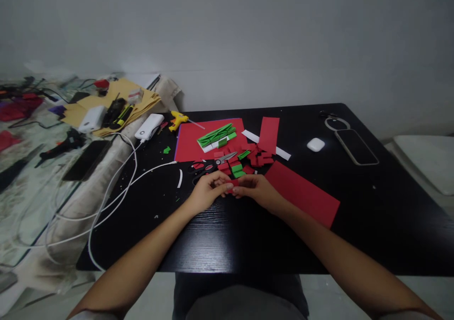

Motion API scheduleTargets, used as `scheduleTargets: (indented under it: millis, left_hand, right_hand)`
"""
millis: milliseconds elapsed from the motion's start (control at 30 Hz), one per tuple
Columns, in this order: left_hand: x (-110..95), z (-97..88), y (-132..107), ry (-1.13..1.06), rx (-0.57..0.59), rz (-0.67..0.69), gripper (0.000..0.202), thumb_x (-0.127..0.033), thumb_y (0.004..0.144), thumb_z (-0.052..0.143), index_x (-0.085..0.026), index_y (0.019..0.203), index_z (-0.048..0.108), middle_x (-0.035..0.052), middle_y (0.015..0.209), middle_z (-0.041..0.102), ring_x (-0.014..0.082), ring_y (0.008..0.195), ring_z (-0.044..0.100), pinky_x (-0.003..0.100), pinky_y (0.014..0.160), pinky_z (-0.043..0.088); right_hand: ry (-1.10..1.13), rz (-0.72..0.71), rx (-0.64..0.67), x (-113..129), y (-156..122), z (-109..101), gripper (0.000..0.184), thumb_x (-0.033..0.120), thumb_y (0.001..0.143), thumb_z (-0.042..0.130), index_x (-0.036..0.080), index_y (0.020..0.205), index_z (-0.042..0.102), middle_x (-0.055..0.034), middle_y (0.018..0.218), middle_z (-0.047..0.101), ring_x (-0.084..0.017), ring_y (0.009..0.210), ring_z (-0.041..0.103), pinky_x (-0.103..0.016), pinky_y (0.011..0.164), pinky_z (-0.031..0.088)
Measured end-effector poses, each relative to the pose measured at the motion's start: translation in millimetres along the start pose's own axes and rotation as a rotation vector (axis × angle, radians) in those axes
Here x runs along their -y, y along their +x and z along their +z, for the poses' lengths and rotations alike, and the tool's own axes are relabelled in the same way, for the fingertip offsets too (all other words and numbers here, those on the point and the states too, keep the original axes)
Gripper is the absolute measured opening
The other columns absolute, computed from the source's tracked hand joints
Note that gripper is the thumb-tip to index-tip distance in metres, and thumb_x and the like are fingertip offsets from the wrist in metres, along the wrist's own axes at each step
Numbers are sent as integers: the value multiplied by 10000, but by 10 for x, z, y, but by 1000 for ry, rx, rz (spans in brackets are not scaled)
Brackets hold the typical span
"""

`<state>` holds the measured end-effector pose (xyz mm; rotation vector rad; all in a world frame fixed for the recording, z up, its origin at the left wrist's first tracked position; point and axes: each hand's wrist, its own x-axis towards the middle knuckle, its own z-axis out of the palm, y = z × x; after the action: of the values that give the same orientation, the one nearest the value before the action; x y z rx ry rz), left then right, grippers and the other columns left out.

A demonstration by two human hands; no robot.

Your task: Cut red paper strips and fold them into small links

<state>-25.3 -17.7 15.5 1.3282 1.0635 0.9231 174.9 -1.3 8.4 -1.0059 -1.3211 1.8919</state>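
Note:
My left hand (212,190) and my right hand (256,190) meet over the middle of the black table, both closed on one small piece of red paper (233,185). The fingertips pinch it from either side and hide part of it. Just beyond my hands lies a heap of small folded red paper pieces (260,158), with a few green paper pieces (237,170) among them. Scissors (213,165) with black handles rest beside the heap, blades pointing right. A large red paper sheet (305,192) lies by my right forearm.
Green folded strips (217,135) lie on red sheets (189,142) near a yellow glue gun (178,120). A power bank (151,126) and white cable (133,182) are left. A white earbud case (315,144) and phone (356,147) are right.

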Motion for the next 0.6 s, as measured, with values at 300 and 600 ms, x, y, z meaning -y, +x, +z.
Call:
scheduleTargets:
  millis: [300,600]
  left_hand:
    - [-10,11,-30,105,-21,34,305,-436,839,724,-145,898,653,3,684,652,110,600,584,215,572,479]
    - [-56,-6,-90,471,-8,222,196,-360,944,610,-171,937,663,0,747,661,118,670,585,219,631,451]
  right_hand:
    - [-43,-33,-17,-1,-4,20,317,421,714,847,171,882,748,-25,793,732,-159,726,682,-320,746,565]
    - [-237,-140,-76,-8,-42,79,296,459,792,758,174,863,720,-21,779,713,-150,658,657,-280,659,531]
